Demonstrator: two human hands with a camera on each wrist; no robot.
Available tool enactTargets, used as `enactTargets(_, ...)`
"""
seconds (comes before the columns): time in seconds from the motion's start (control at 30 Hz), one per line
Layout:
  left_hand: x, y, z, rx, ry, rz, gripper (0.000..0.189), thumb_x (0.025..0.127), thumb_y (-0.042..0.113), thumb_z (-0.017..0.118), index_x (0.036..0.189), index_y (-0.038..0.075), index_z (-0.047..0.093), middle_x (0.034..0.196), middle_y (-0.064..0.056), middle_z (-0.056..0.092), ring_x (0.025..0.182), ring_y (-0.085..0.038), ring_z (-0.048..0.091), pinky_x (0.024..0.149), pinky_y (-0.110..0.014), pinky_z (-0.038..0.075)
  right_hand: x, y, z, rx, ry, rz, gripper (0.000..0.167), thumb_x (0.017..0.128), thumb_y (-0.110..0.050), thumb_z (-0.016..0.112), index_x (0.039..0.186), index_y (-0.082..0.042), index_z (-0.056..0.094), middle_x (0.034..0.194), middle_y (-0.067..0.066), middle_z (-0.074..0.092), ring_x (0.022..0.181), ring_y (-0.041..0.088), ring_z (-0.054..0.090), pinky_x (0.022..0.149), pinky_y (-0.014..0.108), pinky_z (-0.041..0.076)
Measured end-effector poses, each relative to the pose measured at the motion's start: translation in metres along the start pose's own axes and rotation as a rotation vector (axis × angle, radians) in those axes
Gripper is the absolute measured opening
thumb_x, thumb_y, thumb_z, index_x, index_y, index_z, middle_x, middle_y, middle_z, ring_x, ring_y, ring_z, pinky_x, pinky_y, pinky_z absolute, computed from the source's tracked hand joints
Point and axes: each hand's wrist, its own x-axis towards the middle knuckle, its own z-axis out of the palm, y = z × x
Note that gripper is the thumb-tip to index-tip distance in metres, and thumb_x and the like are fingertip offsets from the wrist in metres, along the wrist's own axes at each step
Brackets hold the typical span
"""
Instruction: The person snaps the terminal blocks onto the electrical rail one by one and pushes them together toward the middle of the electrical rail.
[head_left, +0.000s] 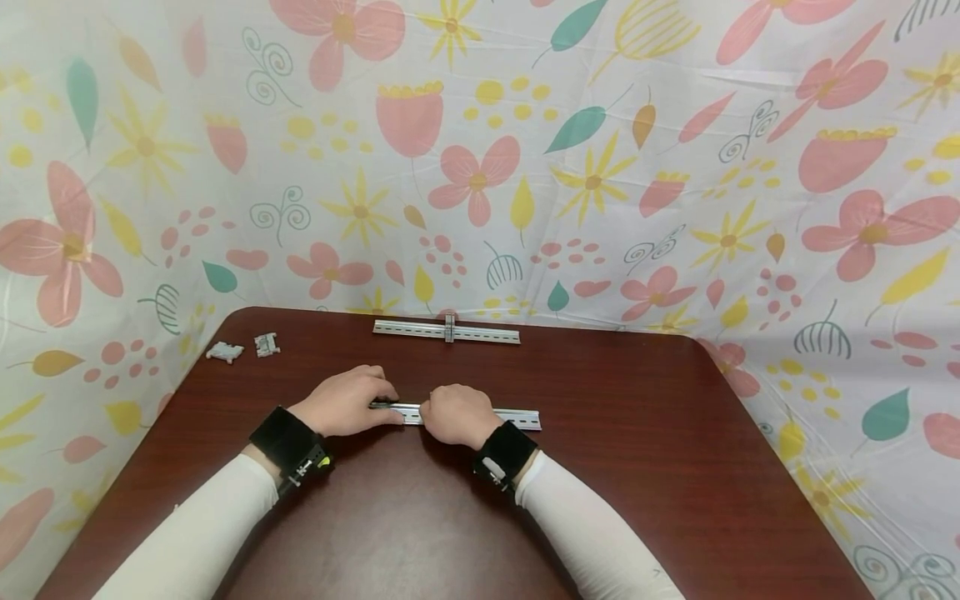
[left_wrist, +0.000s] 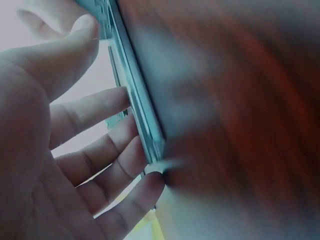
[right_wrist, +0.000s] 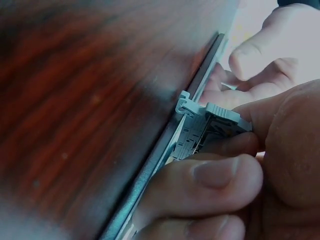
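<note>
A slotted metal DIN rail [head_left: 519, 419] lies crosswise on the table in front of both hands. My right hand [head_left: 459, 414] pinches a grey terminal block [right_wrist: 192, 127] between thumb and curled fingers. In the right wrist view, the block's hooked foot meets the rail's edge; whether it is fully seated I cannot tell. At the rail's left end is my left hand [head_left: 348, 402], its fingers loosely extended. Its fingertips [left_wrist: 122, 97] touch the rail, while the thumb stands apart from the fingers. In the head view the right hand hides the block.
Farther back lies a second DIN rail [head_left: 491, 336] with an upright grey block [head_left: 450, 327] near its middle. Two loose pale terminal pieces [head_left: 224, 352] [head_left: 266, 344] lie at the back left of the brown table [head_left: 637, 467]. A floral curtain [head_left: 480, 242] hangs behind the table.
</note>
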Motion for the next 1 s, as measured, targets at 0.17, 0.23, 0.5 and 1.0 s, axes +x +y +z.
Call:
enactTargets(0.17, -0.003, -0.011, -0.006, 0.029, 0.021, -0.034, 0.035, 0.1, 0.045, 0.085, 0.119, 0.015, 0.086, 0.103, 0.002, 0.07, 0.096, -0.016, 0.063, 0.079, -0.037, 0.057, 0.0, 0.0, 0.001, 0.0, 0.011, 0.009, 0.045, 0.115, -0.029, 0.054, 0.073, -0.019, 0.069, 0.073, 0.002, 0.063, 0.063, 0.018, 0.058, 0.053, 0.042, 0.051)
enactTargets(0.23, -0.005, -0.016, -0.009, 0.04, 0.032, -0.064, 0.038, 0.102, 0.045, 0.083, 0.123, 0.013, 0.085, 0.107, -0.001, 0.07, 0.098, -0.019, 0.064, 0.081, -0.04, 0.058, 0.0, 0.0, 0.002, 0.001, 0.015, 0.009, 0.044, 0.114, -0.029, 0.054, 0.074, -0.019, 0.069, 0.075, 0.001, 0.063, 0.065, 0.017, 0.059, 0.054, 0.043, 0.051)
enactTargets(0.5, -0.014, -0.048, -0.023, 0.039, 0.133, -0.201, 0.049, 0.106, 0.044, 0.078, 0.138, 0.007, 0.077, 0.129, -0.015, 0.067, 0.121, -0.036, 0.061, 0.094, -0.057, 0.058, 0.001, 0.001, 0.002, -0.005, 0.02, -0.006, 0.048, 0.114, -0.028, 0.052, 0.07, -0.019, 0.068, 0.073, 0.0, 0.062, 0.065, 0.016, 0.055, 0.053, 0.042, 0.05)
enactTargets(1.0, -0.039, -0.099, -0.056, 0.097, 0.248, -0.406, 0.065, 0.107, 0.043, 0.074, 0.149, -0.006, 0.065, 0.143, -0.034, 0.057, 0.132, -0.054, 0.049, 0.102, -0.074, 0.048, 0.001, 0.0, 0.001, 0.007, 0.01, 0.002, 0.05, 0.115, -0.031, 0.052, 0.07, -0.02, 0.068, 0.073, 0.0, 0.062, 0.064, 0.017, 0.056, 0.053, 0.041, 0.049)
